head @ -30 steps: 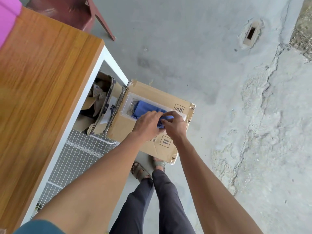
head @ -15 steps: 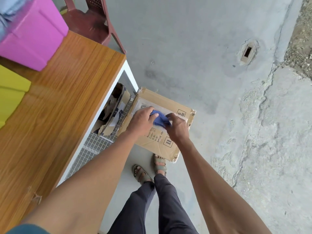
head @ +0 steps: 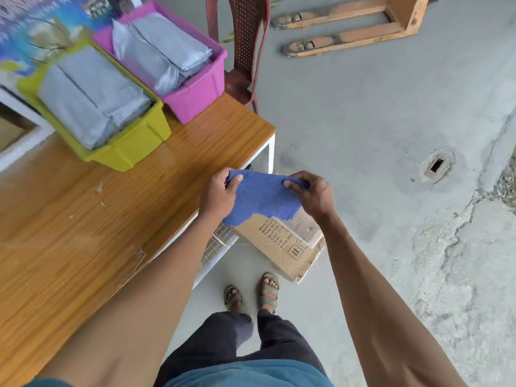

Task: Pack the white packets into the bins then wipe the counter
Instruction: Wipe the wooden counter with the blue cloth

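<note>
Now both hands, left hand (head: 216, 195) and right hand (head: 314, 195), pinch a blue cloth (head: 261, 198) stretched just beside the wooden counter (head: 83, 219) edge.

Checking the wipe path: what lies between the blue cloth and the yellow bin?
Only bare wooden counter between blue cloth and yellow bin, per head view.

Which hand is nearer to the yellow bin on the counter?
The left hand. It holds the blue cloth at the counter's edge, just below-right of the yellow bin. The right hand holds the cloth's far end, beyond the counter.
</note>
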Action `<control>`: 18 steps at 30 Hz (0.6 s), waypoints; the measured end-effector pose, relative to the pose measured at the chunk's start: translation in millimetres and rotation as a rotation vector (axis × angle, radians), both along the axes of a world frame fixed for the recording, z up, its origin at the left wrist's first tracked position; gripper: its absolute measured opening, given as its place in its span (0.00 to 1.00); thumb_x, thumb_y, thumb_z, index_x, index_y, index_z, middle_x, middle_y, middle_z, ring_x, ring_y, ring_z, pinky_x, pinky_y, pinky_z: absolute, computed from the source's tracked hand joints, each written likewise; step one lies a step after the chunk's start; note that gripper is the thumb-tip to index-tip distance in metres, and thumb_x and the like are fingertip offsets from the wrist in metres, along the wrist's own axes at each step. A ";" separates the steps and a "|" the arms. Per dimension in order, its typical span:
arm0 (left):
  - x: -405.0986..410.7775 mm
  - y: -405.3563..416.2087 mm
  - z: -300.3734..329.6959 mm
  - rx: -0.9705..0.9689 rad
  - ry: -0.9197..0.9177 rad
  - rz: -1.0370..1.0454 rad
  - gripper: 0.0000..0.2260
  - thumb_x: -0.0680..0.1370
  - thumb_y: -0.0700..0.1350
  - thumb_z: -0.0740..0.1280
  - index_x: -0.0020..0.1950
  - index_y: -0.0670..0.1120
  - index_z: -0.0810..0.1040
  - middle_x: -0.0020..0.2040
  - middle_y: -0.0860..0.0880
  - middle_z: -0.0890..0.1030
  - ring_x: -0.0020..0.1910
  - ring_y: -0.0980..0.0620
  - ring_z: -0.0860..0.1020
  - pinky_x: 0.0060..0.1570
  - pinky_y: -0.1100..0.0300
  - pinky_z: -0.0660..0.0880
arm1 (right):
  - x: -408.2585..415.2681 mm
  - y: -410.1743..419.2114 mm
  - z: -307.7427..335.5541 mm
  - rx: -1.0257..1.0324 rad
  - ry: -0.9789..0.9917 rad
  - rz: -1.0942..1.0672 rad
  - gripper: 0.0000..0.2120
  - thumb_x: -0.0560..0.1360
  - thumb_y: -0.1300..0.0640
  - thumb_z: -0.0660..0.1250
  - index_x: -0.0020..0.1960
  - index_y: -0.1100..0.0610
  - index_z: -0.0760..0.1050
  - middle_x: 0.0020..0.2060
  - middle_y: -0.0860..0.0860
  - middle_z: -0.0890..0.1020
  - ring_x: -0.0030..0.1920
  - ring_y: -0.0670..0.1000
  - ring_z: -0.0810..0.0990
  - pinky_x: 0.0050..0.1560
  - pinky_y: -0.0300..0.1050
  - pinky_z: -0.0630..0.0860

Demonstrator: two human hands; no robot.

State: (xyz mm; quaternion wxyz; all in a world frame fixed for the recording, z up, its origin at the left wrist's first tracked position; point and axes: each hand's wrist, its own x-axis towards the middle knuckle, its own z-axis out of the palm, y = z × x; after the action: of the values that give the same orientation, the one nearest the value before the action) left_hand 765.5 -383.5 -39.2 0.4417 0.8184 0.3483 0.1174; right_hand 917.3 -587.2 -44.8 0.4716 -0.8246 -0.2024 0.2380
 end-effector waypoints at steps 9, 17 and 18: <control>-125.3 38.0 63.8 0.070 -0.158 0.387 0.19 0.86 0.49 0.66 0.38 0.50 0.64 0.32 0.54 0.64 0.31 0.56 0.63 0.34 0.56 0.61 | -43.5 99.6 77.5 0.153 -0.049 0.400 0.05 0.80 0.59 0.71 0.53 0.53 0.84 0.46 0.51 0.87 0.47 0.49 0.83 0.51 0.52 0.80; -267.2 69.2 101.2 0.082 -0.185 0.698 0.19 0.87 0.52 0.62 0.39 0.48 0.62 0.35 0.49 0.66 0.33 0.51 0.64 0.37 0.50 0.60 | -162.4 201.4 119.8 0.256 -0.181 0.675 0.05 0.81 0.60 0.71 0.50 0.50 0.82 0.41 0.42 0.84 0.41 0.38 0.79 0.45 0.36 0.74; -288.1 71.1 105.3 0.081 -0.176 0.731 0.19 0.87 0.53 0.62 0.40 0.48 0.62 0.35 0.48 0.66 0.34 0.50 0.64 0.37 0.50 0.61 | -182.0 212.8 122.7 0.273 -0.180 0.704 0.05 0.81 0.59 0.70 0.51 0.50 0.81 0.42 0.43 0.84 0.42 0.40 0.79 0.46 0.39 0.75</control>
State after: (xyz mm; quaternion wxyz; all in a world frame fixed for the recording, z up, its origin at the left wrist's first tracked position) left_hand 477.4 -312.4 66.0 0.3662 0.6439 0.5731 0.3507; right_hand 735.3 -374.4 78.0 0.4468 -0.6519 -0.5435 0.2829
